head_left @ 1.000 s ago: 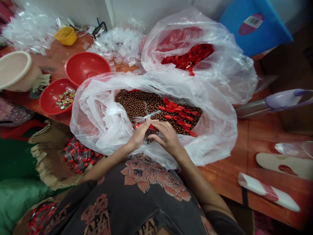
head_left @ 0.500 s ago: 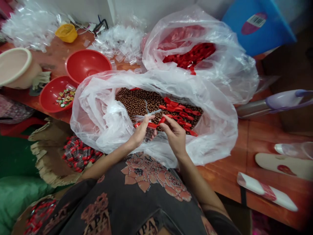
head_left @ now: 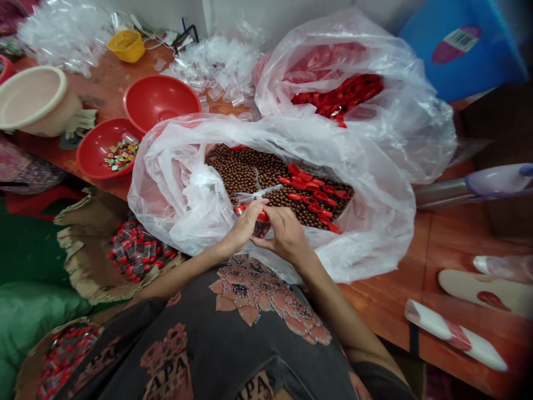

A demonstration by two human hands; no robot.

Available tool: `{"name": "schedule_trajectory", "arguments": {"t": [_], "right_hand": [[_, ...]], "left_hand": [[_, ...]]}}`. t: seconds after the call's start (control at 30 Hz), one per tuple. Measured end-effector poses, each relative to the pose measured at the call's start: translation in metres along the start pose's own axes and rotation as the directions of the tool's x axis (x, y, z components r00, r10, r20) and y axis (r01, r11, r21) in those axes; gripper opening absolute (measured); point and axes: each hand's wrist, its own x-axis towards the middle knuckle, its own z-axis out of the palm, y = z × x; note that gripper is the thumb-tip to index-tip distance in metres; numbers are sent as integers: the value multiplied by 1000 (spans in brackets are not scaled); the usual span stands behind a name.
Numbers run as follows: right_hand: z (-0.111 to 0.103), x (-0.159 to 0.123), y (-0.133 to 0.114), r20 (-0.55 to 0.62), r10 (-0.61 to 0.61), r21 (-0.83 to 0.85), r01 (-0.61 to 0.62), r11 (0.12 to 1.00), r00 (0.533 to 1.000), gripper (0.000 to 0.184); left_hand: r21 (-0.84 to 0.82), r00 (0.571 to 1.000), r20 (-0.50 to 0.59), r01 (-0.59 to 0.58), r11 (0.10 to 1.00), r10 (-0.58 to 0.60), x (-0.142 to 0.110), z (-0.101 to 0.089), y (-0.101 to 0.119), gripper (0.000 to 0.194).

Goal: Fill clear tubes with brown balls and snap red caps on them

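Note:
My left hand (head_left: 244, 226) and my right hand (head_left: 283, 233) meet above a white plastic bag (head_left: 175, 194), both pinching a red plastic piece (head_left: 262, 216). Under that piece hangs a small clear packet (head_left: 261, 229) with brown balls inside. The bag holds a heap of small brown balls (head_left: 241, 169), and several red plastic pieces (head_left: 312, 191) lie on top to the right of my hands. Behind it, a second clear bag (head_left: 412, 133) holds more red pieces (head_left: 337, 94).
Red bowls (head_left: 161, 103) and a cream basin (head_left: 31, 100) stand on the wooden table (head_left: 387, 278) at left, one bowl holding sweets (head_left: 120, 155). A pile of small clear packets (head_left: 216, 69) lies behind. A torn cardboard box (head_left: 83, 261) holds red packets.
My hands have closed together over the red piece, hiding most of it. Half a second ago they were apart. The whole view has shifted slightly.

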Motion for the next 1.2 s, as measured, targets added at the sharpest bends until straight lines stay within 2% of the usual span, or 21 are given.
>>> {"name": "schedule_trajectory", "arguments": {"t": [0.13, 0.23, 0.33, 0.43, 0.53, 0.63, 0.73, 0.87, 0.97, 1.07, 1.13, 1.2], "right_hand": [[6, -9, -5, 52, 16, 29, -18, 999, 999, 67], [6, -11, -7, 90, 32, 50, -37, 998, 995, 72], [2, -8, -3, 172, 25, 116, -46, 992, 985, 69], [-3, -4, 3, 277, -8, 117, -25, 993, 961, 49], [-7, -3, 7, 381, -43, 80, 13, 997, 924, 43], [-9, -8, 10, 419, -23, 87, -15, 996, 908, 38], [-9, -15, 12, 429, 61, 111, -120, 987, 901, 26], [2, -24, 11, 338, 167, 167, -233, 958, 926, 19], [17, -28, 6, 307, 277, 269, -362, 893, 911, 33], [28, -29, 3, 300, 381, 329, -470, 819, 874, 69], [29, -26, 3, 303, 391, 329, -480, 813, 869, 87], [25, -18, 5, 304, 380, 303, -467, 831, 874, 94]], "left_hand": [[-30, 998, 21, 52, 998, -52, -13, -3, -11, 47], [-85, 994, 72, 90, 992, -84, -19, -9, -10, 49], [-49, 998, 64, -2, 999, 5, -16, -27, 3, 51], [150, 995, -65, -60, 987, 70, -4, -51, 15, 55], [457, 991, -104, -25, 889, 81, 10, -70, 10, 48], [582, 988, -65, -79, 809, 143, 24, -77, -8, 41], [532, 992, 3, -110, 840, 128, 37, -75, -25, 45], [471, 991, 135, -80, 878, 18, 48, -67, -28, 63], [395, 969, 241, -40, 918, -61, 47, -64, -23, 67], [282, 958, 274, 4, 960, -85, 43, -64, -19, 68], [217, 955, 282, 29, 976, -91, 40, -63, -14, 69], [152, 954, 282, 57, 987, -99, 39, -62, -5, 73]]}}
